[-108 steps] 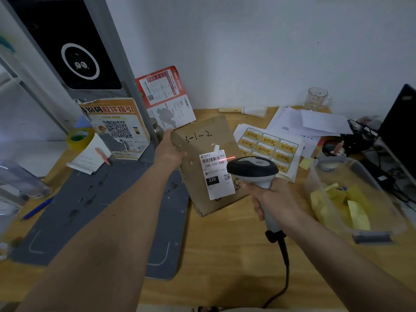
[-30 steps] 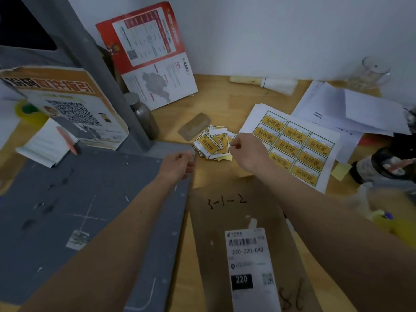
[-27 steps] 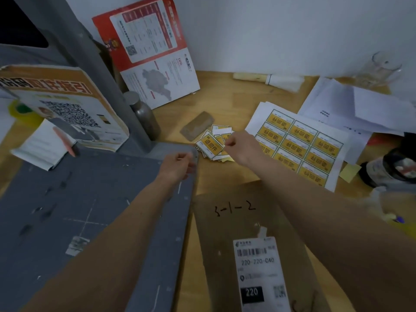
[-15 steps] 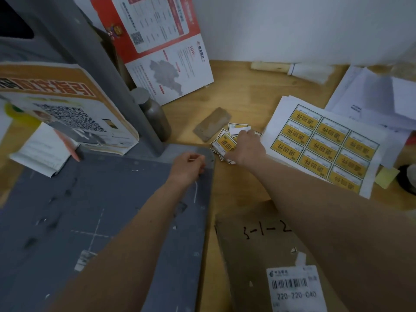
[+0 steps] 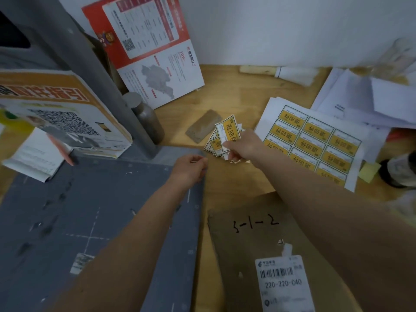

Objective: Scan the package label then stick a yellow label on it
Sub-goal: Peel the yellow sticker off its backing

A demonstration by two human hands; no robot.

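The brown package (image 5: 254, 248) lies flat on the wooden desk at the bottom middle, marked "3-1-2", with its white barcode label (image 5: 283, 282) facing up. Beyond it, my right hand (image 5: 244, 147) pinches one cut yellow label (image 5: 228, 132) and holds it tilted up above a small pile of loose yellow labels (image 5: 213, 147). My left hand (image 5: 190, 167) rests in a loose fist on the far right corner of the grey mat, holding nothing that I can see. The scanner is out of view.
A white sheet of uncut yellow labels (image 5: 315, 145) lies right of the pile. A grey cutting mat (image 5: 78, 221) covers the left. A grey post (image 5: 94, 70), a metal cylinder (image 5: 146, 118), leaflets, a brown card (image 5: 201, 126) and loose papers (image 5: 364, 100) crowd the back.
The package has been laid flat on the desk and the scanner is gone from my right hand. That hand reached into the loose pile and now lifts one yellow label off it.
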